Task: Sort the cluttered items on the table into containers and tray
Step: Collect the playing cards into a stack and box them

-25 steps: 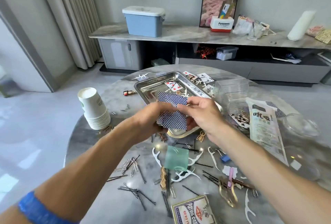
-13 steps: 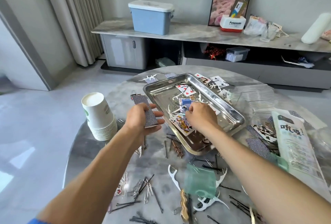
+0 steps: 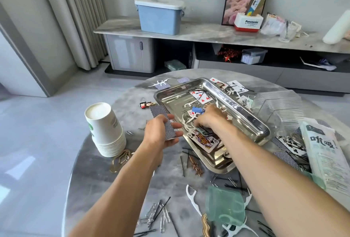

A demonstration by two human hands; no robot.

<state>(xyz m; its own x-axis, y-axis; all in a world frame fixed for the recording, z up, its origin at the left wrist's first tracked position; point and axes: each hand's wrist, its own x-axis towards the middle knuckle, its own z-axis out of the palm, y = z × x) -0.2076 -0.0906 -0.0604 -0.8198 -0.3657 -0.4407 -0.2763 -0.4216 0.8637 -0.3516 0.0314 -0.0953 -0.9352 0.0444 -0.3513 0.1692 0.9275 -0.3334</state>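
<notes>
Left hand (image 3: 161, 134) hovers beside the steel tray (image 3: 244, 111), fingers curled round a stack of blue-backed playing cards (image 3: 162, 123). Right hand (image 3: 210, 118) is down inside the tray, fingers bent into the jumble of floss picks, a blue clip (image 3: 197, 109) and cards; whether it grips anything cannot be told. A queen of clubs (image 3: 205, 140) lies face up at the tray's near end. On the marble desk (image 3: 98, 176), a stack of paper cups (image 3: 104, 128) stands left of the tray, with paper clips (image 3: 159, 216) and hairpins scattered near the front edge.
</notes>
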